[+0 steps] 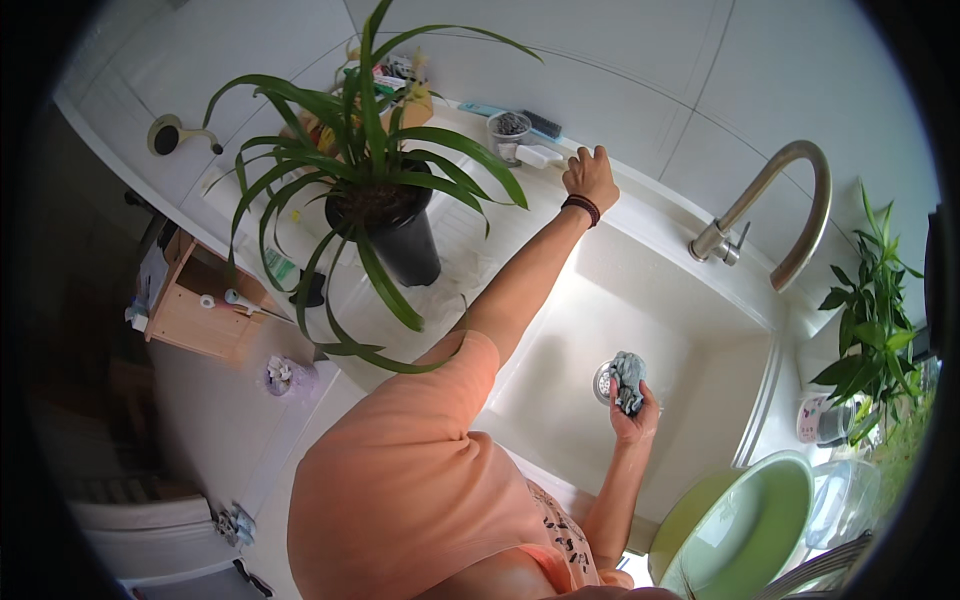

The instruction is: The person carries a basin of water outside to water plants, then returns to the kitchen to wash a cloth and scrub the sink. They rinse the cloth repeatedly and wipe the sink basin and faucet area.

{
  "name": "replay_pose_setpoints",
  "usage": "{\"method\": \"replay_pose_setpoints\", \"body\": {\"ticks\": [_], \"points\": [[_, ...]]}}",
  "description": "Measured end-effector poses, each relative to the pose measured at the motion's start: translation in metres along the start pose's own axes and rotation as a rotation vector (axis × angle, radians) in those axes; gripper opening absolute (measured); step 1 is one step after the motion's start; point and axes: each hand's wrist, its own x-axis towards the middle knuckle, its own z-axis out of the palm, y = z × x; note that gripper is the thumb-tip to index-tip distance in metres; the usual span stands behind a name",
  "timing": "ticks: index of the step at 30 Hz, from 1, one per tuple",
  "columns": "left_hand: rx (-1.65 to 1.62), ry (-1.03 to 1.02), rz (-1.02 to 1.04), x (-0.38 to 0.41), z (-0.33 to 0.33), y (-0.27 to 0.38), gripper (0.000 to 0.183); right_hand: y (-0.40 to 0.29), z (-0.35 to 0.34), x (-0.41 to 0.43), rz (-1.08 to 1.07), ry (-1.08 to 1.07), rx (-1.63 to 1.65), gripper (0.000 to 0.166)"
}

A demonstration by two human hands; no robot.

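Note:
My left hand (pixel 591 180), a dark bracelet at its wrist, reaches to the ledge behind the sink (pixel 697 300). Its fingers are curled beside a white plastic object (pixel 538 156), possibly a brush or scoop; whether they grip anything is hidden. A clear plastic cup (pixel 510 129) of dark, crumpled material stands just behind that object. Low over the sink basin, my right hand (pixel 636 420) holds a bunched grey-blue wet cloth (pixel 628 379). Part of the metal drain strainer (pixel 602 382) shows next to the cloth.
A black pot (pixel 405 247) with a long-leaved plant stands left of my left arm. The curved metal faucet (pixel 765 202) rises behind the sink. A green basin (pixel 750 532) leans at the lower right, near leafy plants (pixel 874 322). A hairbrush (pixel 544 124) lies along the wall.

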Motion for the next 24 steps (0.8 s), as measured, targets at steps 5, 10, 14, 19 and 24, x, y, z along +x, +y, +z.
{"method": "replay_pose_setpoints", "body": {"ticks": [5, 10, 14, 19, 24], "points": [[0.272, -0.227, -0.04, 0.035, 0.019, -0.02, 0.02, -0.005, 0.0, 0.003, 0.032, 0.034, 0.005, 0.031], [0.138, -0.053, 0.148, 0.019, 0.006, -0.02, 0.016, -0.004, 0.007, 0.01, 0.051, 0.014, 0.005, 0.032], [-0.522, 0.126, 0.195, -0.092, 0.012, 0.014, 0.012, 0.002, 0.022, 0.006, -0.015, -0.064, -0.05, 0.036], [-0.708, -0.497, -0.087, -0.274, 0.025, 0.049, 0.027, 0.0, 0.015, 0.014, -0.033, -0.262, -0.058, 0.042], [-0.844, -0.279, 0.079, -0.288, 0.034, 0.05, 0.022, 0.004, -0.004, 0.003, -0.037, -0.453, -0.219, 0.048]]}}
